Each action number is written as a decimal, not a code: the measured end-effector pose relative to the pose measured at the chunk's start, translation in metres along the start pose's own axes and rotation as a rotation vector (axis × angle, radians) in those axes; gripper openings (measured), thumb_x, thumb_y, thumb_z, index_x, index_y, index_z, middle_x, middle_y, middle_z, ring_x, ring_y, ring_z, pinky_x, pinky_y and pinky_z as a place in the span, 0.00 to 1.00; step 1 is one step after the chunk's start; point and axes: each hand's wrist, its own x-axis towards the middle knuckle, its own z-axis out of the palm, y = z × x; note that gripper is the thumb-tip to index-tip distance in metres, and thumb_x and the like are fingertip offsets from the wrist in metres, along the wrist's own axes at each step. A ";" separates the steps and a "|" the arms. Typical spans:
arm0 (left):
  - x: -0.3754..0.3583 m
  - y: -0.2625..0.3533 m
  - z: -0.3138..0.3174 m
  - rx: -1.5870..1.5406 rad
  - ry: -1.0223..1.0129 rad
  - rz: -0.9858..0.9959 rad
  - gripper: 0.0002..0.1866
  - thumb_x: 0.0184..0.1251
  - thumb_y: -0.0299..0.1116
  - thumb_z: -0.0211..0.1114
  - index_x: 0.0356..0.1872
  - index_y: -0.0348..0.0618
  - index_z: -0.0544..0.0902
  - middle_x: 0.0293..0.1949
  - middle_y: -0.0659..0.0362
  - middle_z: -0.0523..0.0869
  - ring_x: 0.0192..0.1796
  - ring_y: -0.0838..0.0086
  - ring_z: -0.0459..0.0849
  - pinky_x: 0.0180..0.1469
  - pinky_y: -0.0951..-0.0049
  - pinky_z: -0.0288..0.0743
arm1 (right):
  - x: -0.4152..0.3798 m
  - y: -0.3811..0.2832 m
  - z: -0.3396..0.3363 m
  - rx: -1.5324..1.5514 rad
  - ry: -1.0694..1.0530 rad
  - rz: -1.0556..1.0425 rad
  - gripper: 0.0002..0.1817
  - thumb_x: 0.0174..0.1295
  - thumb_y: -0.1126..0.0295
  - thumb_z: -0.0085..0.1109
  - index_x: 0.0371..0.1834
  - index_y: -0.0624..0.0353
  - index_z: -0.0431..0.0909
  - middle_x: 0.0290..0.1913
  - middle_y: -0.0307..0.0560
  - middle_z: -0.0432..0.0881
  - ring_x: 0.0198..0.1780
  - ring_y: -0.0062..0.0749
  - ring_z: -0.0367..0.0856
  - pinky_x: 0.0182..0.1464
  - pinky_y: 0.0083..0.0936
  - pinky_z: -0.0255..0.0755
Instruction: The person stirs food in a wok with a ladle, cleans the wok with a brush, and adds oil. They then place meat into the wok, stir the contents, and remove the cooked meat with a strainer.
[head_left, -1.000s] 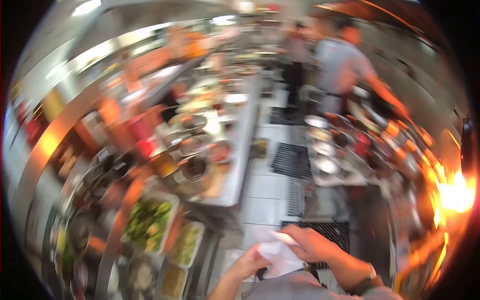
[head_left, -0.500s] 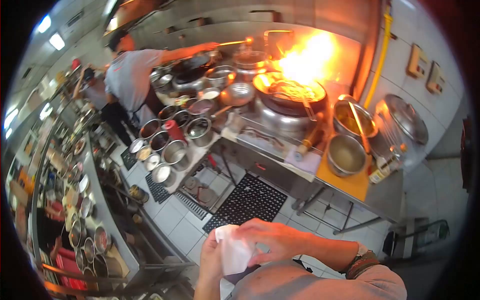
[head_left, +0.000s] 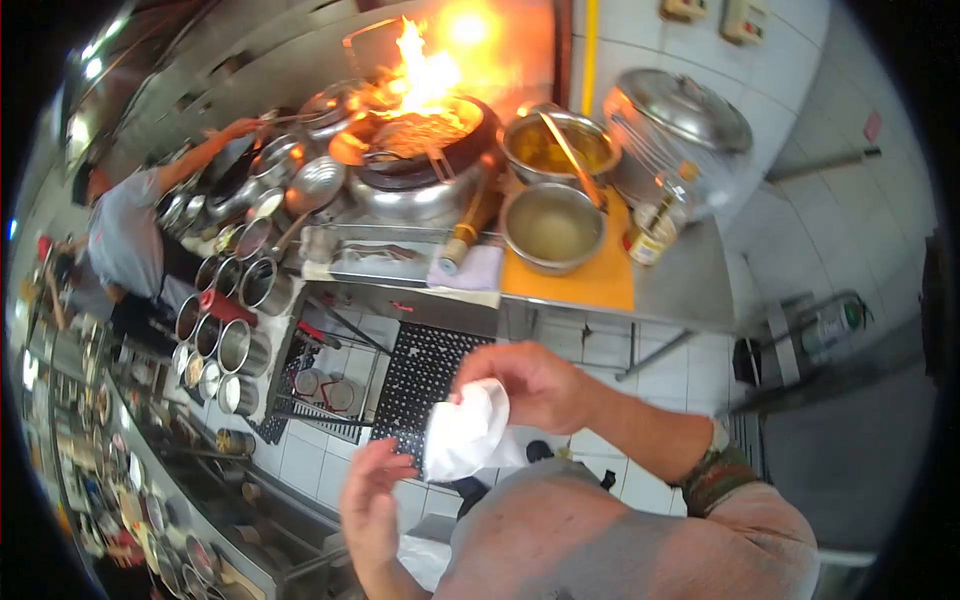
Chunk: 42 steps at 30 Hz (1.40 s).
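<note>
Now a white cloth (head_left: 468,435) is gripped by the right hand (head_left: 530,385), hanging lengthwise downward. The left hand (head_left: 372,500) is held open just beside it. No writing can be read.

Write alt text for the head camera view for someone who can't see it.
The person's right hand holds a white cloth, with the open left hand just below it. Ahead, a wok flames on a steel cooking station beside two metal bowls, while another person cooks at left.

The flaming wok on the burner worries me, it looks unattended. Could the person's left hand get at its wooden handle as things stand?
Probably yes. The left hand is open and holds nothing, and only bare floor mat lies between it and the wooden handle, which juts toward the person. The right hand grips a crumpled white cloth.
</note>
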 end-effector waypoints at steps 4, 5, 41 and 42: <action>0.001 0.009 -0.006 0.430 0.024 -0.293 0.28 0.66 0.47 0.60 0.55 0.32 0.73 0.53 0.51 0.76 0.52 0.63 0.78 0.53 0.65 0.73 | 0.035 -0.076 0.059 0.062 -0.220 -0.511 0.12 0.60 0.74 0.58 0.46 0.65 0.74 0.37 0.45 0.78 0.42 0.32 0.78 0.45 0.26 0.72; -0.001 0.000 -0.013 0.357 0.028 -0.313 0.26 0.66 0.45 0.60 0.55 0.32 0.73 0.53 0.51 0.77 0.51 0.64 0.78 0.53 0.65 0.74 | 0.038 -0.091 0.087 0.207 -0.221 -0.517 0.14 0.62 0.66 0.58 0.42 0.68 0.73 0.36 0.46 0.77 0.39 0.29 0.78 0.39 0.24 0.72; 0.020 -0.070 -0.122 0.330 -0.185 -0.320 0.12 0.67 0.29 0.61 0.49 0.36 0.79 0.43 0.59 0.82 0.44 0.78 0.80 0.47 0.79 0.73 | -0.037 -0.050 0.151 0.171 -0.561 -0.803 0.15 0.70 0.74 0.43 0.56 0.55 0.76 0.52 0.40 0.80 0.45 0.31 0.80 0.45 0.22 0.76; 0.026 -0.065 -0.122 0.360 -0.200 -0.339 0.12 0.67 0.28 0.61 0.49 0.36 0.80 0.43 0.59 0.82 0.44 0.78 0.80 0.47 0.79 0.73 | -0.058 -0.041 0.143 0.119 -0.702 -0.831 0.16 0.70 0.73 0.43 0.58 0.57 0.74 0.52 0.39 0.80 0.43 0.30 0.80 0.44 0.22 0.76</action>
